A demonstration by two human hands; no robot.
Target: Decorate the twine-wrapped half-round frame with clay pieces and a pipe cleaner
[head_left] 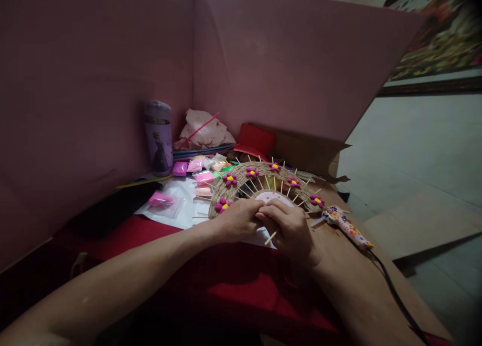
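A fan-shaped piece of wound twine (241,178) with thin wooden sticks radiating through it lies in front of me. Magenta clay flowers with yellow middles (274,167) dot its arc. At its centre is a pale, pink-dotted half disc (271,197). My left hand (241,219) is closed over the near edge of this disc, its fingertips pinched; what lies between them is hidden. Against it, my right hand (289,229) is curled, fingertips meeting the left thumb. A wooden stick (271,237) pokes out beneath the right hand's fingers.
A flower-patterned glue gun (348,227) with a black cord lies at the right. Several packets of coloured clay (204,178) rest on white sheeting behind the left hand. A purple tumbler (158,137) stands by pink panels. Red cloth (241,278) covers the near edge.
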